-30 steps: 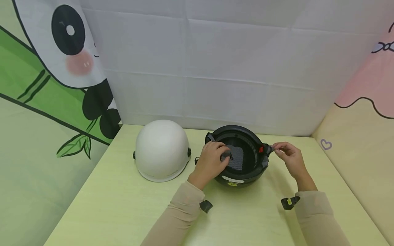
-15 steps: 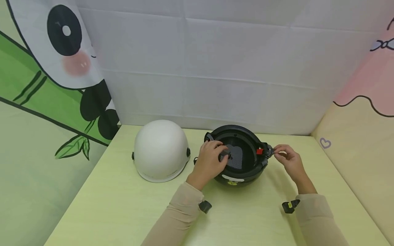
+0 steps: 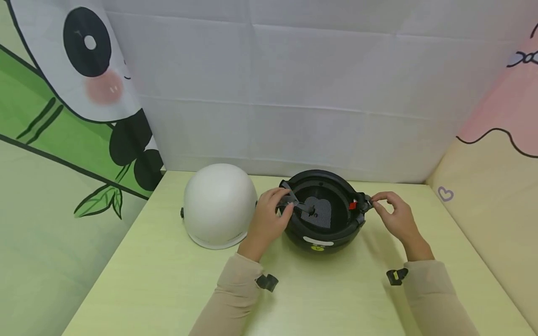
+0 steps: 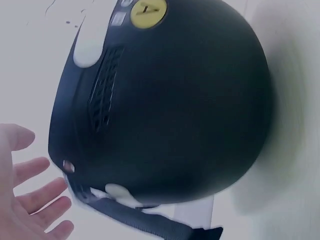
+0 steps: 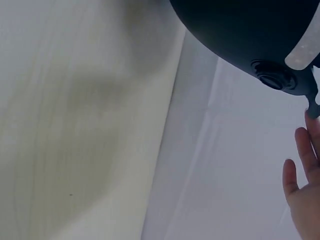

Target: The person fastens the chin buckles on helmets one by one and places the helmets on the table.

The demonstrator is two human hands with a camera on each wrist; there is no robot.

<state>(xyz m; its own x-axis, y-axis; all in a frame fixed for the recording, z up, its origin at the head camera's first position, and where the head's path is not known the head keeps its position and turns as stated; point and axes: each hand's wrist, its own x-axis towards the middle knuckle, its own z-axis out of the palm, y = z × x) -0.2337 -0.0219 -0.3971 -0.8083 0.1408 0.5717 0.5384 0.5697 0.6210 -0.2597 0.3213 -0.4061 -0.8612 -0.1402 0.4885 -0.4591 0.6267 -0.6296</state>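
A black helmet [image 3: 317,235] lies upside down on the table, its padded hollow facing up. At its left rim my left hand [image 3: 266,219] is around a grey chin strap [image 3: 300,205], which droops into the hollow. In the left wrist view the fingers of that left hand [image 4: 30,190] are spread beside the helmet shell [image 4: 180,100], pinching nothing visible. My right hand [image 3: 395,217] pinches a dark strap end [image 3: 368,202] at the right rim, near a red buckle tab [image 3: 352,205]. The right wrist view shows the strap end [image 5: 313,107] at the fingertips.
To the left of the black helmet, a white helmet [image 3: 220,205] stands dome up on the pale yellow table [image 3: 328,298]. A white cloth wall [image 3: 311,93] closes off the back, with printed panels at both sides.
My left hand has moved left from over the hollow to the rim, baring the strap in the helmet. The right hand stays at the right strap, where the red tab has shifted slightly.
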